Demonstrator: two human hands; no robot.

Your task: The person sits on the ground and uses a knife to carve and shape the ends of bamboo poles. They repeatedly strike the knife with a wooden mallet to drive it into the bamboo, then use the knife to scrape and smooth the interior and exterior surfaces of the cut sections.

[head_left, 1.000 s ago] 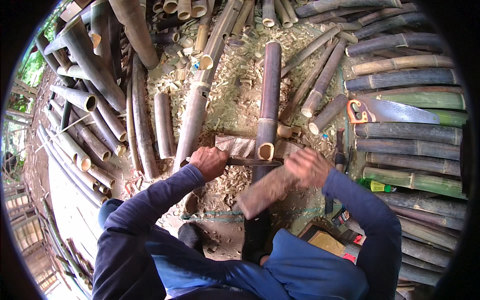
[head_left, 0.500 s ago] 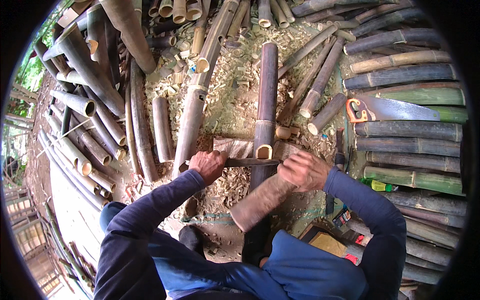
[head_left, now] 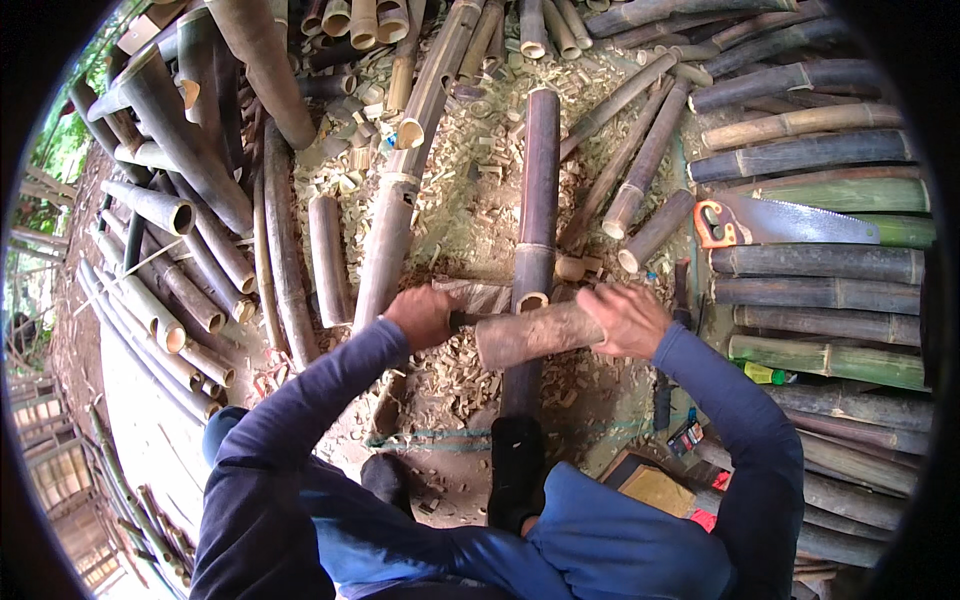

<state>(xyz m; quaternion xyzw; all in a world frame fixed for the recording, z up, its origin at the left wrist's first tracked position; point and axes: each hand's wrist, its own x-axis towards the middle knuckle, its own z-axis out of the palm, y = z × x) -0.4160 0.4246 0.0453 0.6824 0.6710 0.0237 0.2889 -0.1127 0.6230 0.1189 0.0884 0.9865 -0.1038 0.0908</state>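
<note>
A dark bamboo pole [head_left: 538,190] lies lengthwise in front of me, with a pale-edged opening [head_left: 534,300] cut in its upper side. My left hand [head_left: 421,316] is closed on the handle end of a long knife [head_left: 464,318]; most of its blade is hidden. Gripped in my right hand [head_left: 632,320] is a thick, rough wooden club [head_left: 530,335]. This club lies across the pole just on the near side of the opening and covers the blade. Whether it touches the blade I cannot tell. The pole's near end reaches down toward my dark-socked foot [head_left: 516,455].
Wood chips [head_left: 455,385] litter the ground around the pole. At right, an orange-handled saw [head_left: 790,220] rests on a row of bamboo lengths [head_left: 820,262]. More bamboo [head_left: 215,270] is heaped at left. A pale bamboo pole [head_left: 385,250] lies left of the worked one.
The club has swung up and forward from its tilted position near my knees to lie level over the knife. The blade, seen across the pole before, is now mostly covered.
</note>
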